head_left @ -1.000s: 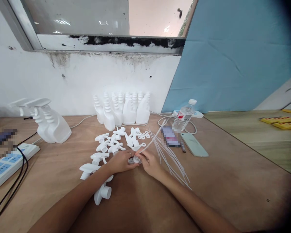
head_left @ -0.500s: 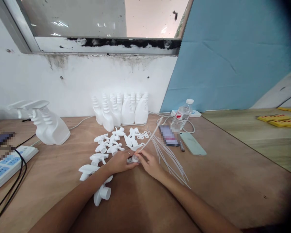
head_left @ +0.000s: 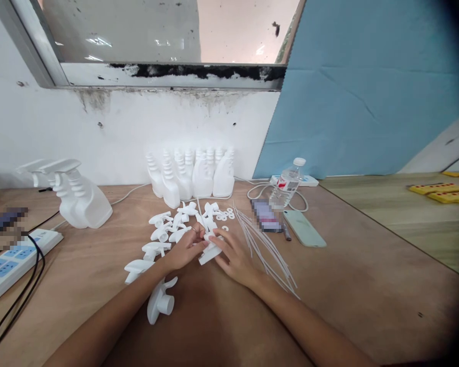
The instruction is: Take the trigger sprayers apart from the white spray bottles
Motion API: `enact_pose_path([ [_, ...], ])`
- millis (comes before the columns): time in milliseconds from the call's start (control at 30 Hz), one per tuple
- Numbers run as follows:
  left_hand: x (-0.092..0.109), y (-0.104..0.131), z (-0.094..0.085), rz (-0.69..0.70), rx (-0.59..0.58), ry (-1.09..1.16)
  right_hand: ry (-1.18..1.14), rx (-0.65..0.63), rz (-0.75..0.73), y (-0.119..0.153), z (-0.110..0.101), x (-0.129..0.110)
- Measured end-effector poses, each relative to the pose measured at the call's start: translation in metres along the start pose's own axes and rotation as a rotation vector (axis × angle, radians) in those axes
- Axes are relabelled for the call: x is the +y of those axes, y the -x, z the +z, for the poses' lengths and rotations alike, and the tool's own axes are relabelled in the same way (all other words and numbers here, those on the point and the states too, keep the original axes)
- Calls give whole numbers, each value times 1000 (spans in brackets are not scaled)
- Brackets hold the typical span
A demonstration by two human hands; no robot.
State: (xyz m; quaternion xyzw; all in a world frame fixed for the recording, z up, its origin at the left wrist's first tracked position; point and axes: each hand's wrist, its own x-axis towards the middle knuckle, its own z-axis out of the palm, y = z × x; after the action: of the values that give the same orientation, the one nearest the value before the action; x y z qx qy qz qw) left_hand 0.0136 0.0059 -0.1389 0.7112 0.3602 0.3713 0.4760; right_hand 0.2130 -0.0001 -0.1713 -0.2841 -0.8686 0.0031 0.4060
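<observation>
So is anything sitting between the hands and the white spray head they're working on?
No. The left hand and right hand both already touch the spray head. Loose tubes lie right of them, other spray heads left.

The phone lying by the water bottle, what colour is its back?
Pale mint green; the phone shows in the head view, right of the dip tubes.

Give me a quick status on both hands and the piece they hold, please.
Left hand and right hand both gripping one white spray head. Thin tube sticks up from it. Loose spray heads crowd the left side.
</observation>
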Motion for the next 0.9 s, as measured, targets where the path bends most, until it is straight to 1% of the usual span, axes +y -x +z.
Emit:
enact_pose_path([
  [67, 11, -1, -6, 32, -48, -43, 18, 52, -7, 2, -1, 3],
  [100, 15, -2, -11, 48, -35, -95, 17, 76, -8, 3, -3, 5],
  [133, 17, -6, -17, 57, 12, -159, 10, 98, -5, 3, -5, 6],
  [167, 18, -11, -23, 59, 92, -227, 1, 120, 0, 4, -8, 7],
  [200, 18, -18, -31, 56, 207, -291, -7, 139, 6, 4, -10, 8],
  [333, 9, -57, -70, 93, 805, -478, 2, 194, 1, 4, -16, 7],
  [367, 8, -68, -81, 110, 906, -503, 7, 200, -11, 4, -16, 6],
  [433, 6, -88, -101, 78, 1038, -547, 11, 206, -39, 3, -17, 4],
  [500, 4, -105, -119, 22, 1092, -565, 4, 208, -63, 3, -17, 3],
  [567, 0, -116, -131, -38, 1103, -571, -7, 207, -73, 3, -17, 2],
  [633, -4, -122, -136, -78, 1084, -583, 2, 201, -80, 4, -19, 3],
  [667, -6, -122, -136, -77, 1072, -597, 15, 198, -90, 4, -20, 3],
  [733, -7, -117, -128, -16, 1055, -647, 46, 202, -128, 4, -25, 3],
  [800, -4, -105, -114, 107, 1059, -710, 66, 230, -177, 3, -29, 3],
  [900, 12, -80, -91, 279, 1054, -782, 56, 300, -223, 3, -36, 3],
])
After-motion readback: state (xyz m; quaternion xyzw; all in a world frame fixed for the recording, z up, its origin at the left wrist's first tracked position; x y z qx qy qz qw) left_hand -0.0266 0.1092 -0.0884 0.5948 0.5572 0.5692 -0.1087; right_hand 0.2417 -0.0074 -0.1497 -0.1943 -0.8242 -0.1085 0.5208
